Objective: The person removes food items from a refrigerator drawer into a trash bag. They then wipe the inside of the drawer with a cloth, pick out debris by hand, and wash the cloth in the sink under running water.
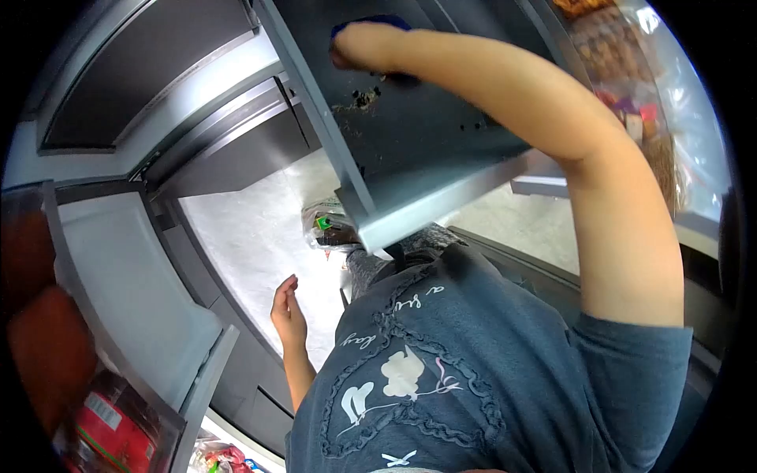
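A dark blue cloth (pixel 390 20) lies inside a pulled-out grey drawer (pixel 426 134), up toward its far end and close to its left wall (pixel 315 102), and the right hand (pixel 367 46) is closed around it with bent fingers, pressing it down by the drawer's bottom; the fingertips are partly hidden, so how tightly they grip cannot be told. The right forearm reaches across the drawer from over its right side, slanting above the near edge (pixel 449 197). Just on the near side of the right hand, along the left wall, dark crumbs (pixel 365 98) lie together with a scatter of tan bits (pixel 349 110), while a few dark specks (pixel 475 126) sit farther right, beside the forearm. The left hand (pixel 289 314) hangs well apart from the drawer, over the pale floor (pixel 244 213), its fingers extended and slightly curled, with the thumb side turned inward. Below the near left corner of the drawer, by the person's patterned trousers (pixel 367 272), a clear plastic bag (pixel 311 217) with a green-marked item in it rests on the floor. Beyond the drawer's right side are packed foods (pixel 611 47) behind clear plastic, and at the far left a red package (pixel 118 433) shows in a see-through bin.
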